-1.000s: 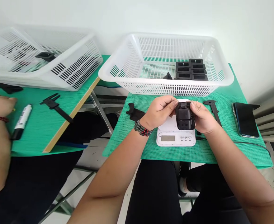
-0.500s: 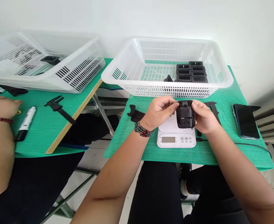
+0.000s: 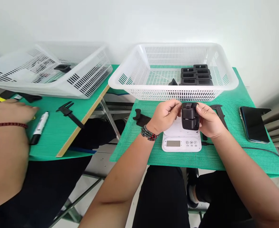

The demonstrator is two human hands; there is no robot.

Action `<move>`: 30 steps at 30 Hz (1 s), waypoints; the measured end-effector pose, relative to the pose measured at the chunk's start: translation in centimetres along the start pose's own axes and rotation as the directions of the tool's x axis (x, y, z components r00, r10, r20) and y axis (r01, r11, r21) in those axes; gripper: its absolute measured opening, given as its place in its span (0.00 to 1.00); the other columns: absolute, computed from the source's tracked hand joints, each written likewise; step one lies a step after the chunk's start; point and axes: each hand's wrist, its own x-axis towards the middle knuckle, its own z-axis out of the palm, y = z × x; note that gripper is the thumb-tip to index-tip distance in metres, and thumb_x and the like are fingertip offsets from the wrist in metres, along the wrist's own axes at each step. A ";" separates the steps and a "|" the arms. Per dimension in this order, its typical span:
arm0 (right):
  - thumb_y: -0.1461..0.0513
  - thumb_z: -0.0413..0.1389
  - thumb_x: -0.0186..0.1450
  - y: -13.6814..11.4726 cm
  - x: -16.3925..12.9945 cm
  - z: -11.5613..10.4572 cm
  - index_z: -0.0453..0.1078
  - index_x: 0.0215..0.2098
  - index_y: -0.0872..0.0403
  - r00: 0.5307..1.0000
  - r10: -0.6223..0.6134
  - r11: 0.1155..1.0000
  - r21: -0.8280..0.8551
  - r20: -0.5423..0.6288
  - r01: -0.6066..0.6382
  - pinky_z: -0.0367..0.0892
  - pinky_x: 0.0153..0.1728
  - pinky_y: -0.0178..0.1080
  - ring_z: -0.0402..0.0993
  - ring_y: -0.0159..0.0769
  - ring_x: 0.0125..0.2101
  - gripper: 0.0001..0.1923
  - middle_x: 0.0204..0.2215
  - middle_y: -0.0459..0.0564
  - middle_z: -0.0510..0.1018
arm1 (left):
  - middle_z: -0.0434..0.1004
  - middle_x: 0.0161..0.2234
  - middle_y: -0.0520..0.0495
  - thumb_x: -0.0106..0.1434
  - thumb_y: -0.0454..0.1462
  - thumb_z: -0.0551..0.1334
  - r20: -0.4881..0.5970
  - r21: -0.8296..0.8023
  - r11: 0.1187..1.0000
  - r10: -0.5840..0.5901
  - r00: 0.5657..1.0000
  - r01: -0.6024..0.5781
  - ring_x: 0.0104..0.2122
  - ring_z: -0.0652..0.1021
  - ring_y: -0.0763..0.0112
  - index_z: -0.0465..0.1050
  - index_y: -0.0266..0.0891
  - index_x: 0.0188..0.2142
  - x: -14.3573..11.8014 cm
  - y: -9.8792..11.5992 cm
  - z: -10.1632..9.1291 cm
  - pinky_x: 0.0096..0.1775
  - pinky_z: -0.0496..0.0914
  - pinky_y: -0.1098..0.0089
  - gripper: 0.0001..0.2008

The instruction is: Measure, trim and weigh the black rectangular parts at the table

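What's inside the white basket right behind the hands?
The white basket holds a neat cluster of black boxes at its right, plus one dark piece whose lower part the front wall hides.

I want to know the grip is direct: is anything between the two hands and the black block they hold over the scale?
Nothing visible is. The left hand and right hand grip the black block directly on opposite sides, above the white scale.

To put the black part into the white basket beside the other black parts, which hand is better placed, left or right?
Probably the right hand: it grips the black part, and the black parts lie in the basket's right half.
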 end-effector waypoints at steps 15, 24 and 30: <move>0.48 0.72 0.55 -0.2 0.0 0.3 0.71 0.27 0.53 1.000 -0.002 0.999 0.033 0.005 0.002 0.52 0.14 0.32 0.52 0.25 0.15 0.21 0.18 0.39 0.65 | 0.76 0.24 0.50 0.66 0.49 0.66 0.006 -0.063 0.994 -0.087 0.996 0.087 0.23 0.73 0.74 0.77 0.38 0.31 0.1 0.0 -0.1 0.25 0.68 0.72 0.17; 0.47 0.71 0.56 0.1 0.5 -0.4 0.68 0.24 0.52 0.999 -0.017 0.999 0.028 0.031 0.017 0.51 0.15 0.32 0.53 0.25 0.14 0.22 0.16 0.39 0.66 | 0.76 0.25 0.50 0.65 0.51 0.68 0.019 -0.251 0.966 -0.055 0.998 0.058 0.22 0.73 0.75 0.78 0.37 0.32 0.1 0.3 -0.3 0.25 0.70 0.72 0.18; 0.48 0.71 0.55 0.2 0.5 -0.5 0.67 0.23 0.52 0.999 -0.015 0.999 0.032 -0.031 0.016 0.49 0.14 0.32 0.54 0.25 0.15 0.22 0.17 0.38 0.66 | 0.75 0.23 0.50 0.65 0.49 0.68 0.004 -0.295 0.954 -0.052 0.999 0.050 0.22 0.73 0.75 0.79 0.38 0.32 -0.1 0.1 -0.6 0.25 0.70 0.73 0.17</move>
